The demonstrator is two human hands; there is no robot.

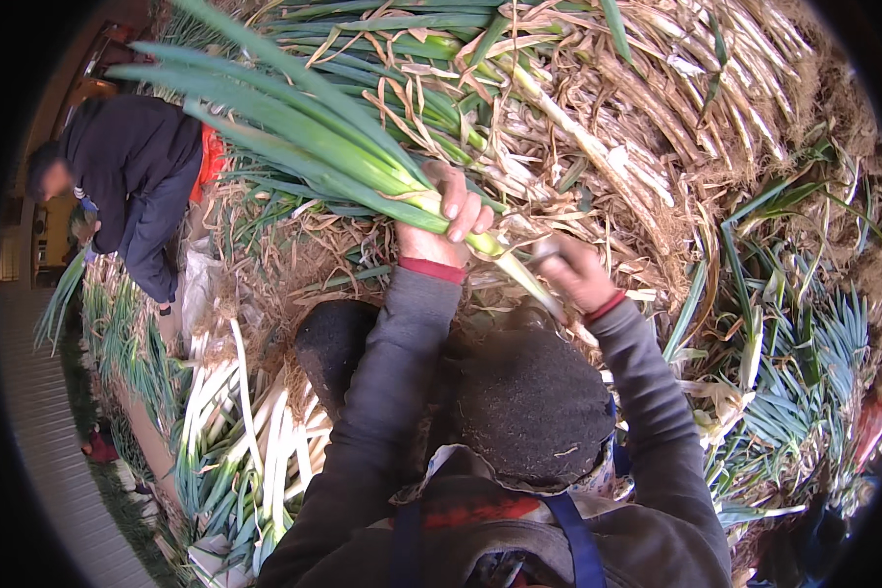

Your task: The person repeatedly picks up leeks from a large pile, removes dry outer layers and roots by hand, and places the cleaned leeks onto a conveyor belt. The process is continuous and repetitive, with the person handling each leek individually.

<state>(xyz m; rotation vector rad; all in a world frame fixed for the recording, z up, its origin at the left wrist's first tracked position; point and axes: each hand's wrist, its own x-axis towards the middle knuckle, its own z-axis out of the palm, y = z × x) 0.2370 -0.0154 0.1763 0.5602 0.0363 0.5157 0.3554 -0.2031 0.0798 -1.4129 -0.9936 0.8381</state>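
Note:
My left hand is wrapped round a long green onion, just where the leaves meet the stalk. Its thick green leaves fan out to the upper left. The pale stalk slants down to the right, toward my knees. Beside that stalk is my right hand, its fingers curled in and blurred by motion. Whatever it pinches is too smeared to make out. Dry, papery leaf hangs loose around the stalk between my two hands.
Untrimmed onions with brown husks are heaped ahead. White-stalked onions lie at my left, and loose green leaves at my right. A person in dark clothes bends over at the far left, near a clear plastic sheet.

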